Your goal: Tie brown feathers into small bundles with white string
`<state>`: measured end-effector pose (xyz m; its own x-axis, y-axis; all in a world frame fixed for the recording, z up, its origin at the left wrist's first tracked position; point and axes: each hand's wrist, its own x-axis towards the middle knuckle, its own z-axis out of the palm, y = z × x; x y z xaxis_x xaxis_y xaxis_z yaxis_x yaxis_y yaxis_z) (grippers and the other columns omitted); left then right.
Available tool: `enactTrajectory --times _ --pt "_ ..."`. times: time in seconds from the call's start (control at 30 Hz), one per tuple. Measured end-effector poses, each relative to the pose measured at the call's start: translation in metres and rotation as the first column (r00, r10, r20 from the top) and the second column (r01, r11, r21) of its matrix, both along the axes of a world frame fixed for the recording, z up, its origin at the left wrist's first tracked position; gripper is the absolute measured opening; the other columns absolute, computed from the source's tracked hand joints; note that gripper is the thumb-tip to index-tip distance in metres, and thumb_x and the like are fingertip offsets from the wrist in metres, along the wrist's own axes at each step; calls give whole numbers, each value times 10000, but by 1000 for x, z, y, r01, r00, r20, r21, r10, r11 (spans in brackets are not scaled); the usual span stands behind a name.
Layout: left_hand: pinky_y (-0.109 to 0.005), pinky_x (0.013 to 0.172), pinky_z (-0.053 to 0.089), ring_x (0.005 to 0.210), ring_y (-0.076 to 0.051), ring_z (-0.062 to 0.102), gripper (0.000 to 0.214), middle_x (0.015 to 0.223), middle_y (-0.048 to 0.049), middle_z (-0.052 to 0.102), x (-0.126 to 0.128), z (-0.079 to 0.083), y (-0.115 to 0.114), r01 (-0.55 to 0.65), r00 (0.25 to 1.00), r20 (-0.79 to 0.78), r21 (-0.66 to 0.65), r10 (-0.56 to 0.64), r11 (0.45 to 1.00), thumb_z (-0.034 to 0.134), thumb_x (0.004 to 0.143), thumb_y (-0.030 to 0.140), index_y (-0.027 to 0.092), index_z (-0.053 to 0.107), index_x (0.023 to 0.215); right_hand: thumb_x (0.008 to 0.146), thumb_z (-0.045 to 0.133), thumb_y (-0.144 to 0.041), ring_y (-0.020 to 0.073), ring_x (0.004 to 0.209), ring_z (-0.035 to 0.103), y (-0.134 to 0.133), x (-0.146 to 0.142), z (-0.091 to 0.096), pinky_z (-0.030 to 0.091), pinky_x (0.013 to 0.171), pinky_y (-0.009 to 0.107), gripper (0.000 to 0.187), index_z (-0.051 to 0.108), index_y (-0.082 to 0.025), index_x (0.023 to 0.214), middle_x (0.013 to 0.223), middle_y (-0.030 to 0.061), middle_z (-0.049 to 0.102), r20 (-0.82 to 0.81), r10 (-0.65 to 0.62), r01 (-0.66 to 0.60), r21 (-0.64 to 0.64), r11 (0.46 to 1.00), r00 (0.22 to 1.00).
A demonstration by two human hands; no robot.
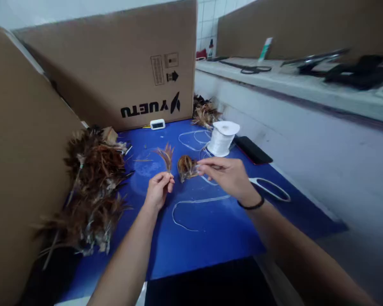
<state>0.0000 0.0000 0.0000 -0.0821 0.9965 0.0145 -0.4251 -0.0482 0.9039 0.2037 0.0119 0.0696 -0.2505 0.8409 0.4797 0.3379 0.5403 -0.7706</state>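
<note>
My left hand is closed in a pinch around the base of a small bunch of brown feathers, whose tips fan upward. To its right, a rounded brown feather bundle lies on the blue table. My right hand, with a dark band at the wrist, has thumb and fingers pinched together at that bundle's right edge. Something pale and small shows at these fingertips, too blurred to name. A thin white string curves over the table below both hands.
A white spool stands behind my right hand, near a black flat case. White-handled scissors lie right. Feather heaps crowd the left side. A small white digital display sits before the cardboard wall. Tools lie on the ledge.
</note>
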Motion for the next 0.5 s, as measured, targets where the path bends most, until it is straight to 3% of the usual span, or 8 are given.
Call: enactTrajectory --times 0.1,0.23,0.3,0.4,0.5 --pt "-185 427 330 395 -44 439 204 560 10 564 0 1 -1 42 999 -27 -8 -42 999 700 697 308 116 634 688 834 574 -224 177 825 618 6 -11 -13 498 751 330 118 683 -188 809 862 48 673 158 -25 -18 267 963 987" --pt "-185 436 348 425 -47 466 191 612 3 574 2 2 -3 85 996 -24 -27 -86 996 682 722 305 120 638 701 850 541 -198 230 1078 542 10 -15 -25 403 947 429 121 659 -188 823 1052 70 650 296 -87 -60 453 889 951" --pt "-185 438 363 443 -48 482 186 669 -10 597 3 2 -4 96 995 -17 -52 -97 994 689 716 302 121 648 724 876 496 -179 197 990 591 10 -14 -29 380 981 423 145 637 -178 843 964 55 677 322 -52 -100 438 894 945" --pt "-188 459 402 465 -50 506 189 744 -38 635 6 2 -4 113 993 -23 -90 -115 990 696 711 302 120 658 743 907 431 -180 151 771 623 10 -14 -35 468 835 333 193 617 -156 864 814 44 673 356 12 -133 318 939 935" --pt "-184 466 417 467 -53 518 178 735 -49 648 8 2 -5 129 990 -35 -108 -134 986 692 716 292 118 654 720 915 407 -192 161 783 618 9 -16 -40 477 726 287 221 618 -138 878 833 69 662 389 25 -123 231 965 921"
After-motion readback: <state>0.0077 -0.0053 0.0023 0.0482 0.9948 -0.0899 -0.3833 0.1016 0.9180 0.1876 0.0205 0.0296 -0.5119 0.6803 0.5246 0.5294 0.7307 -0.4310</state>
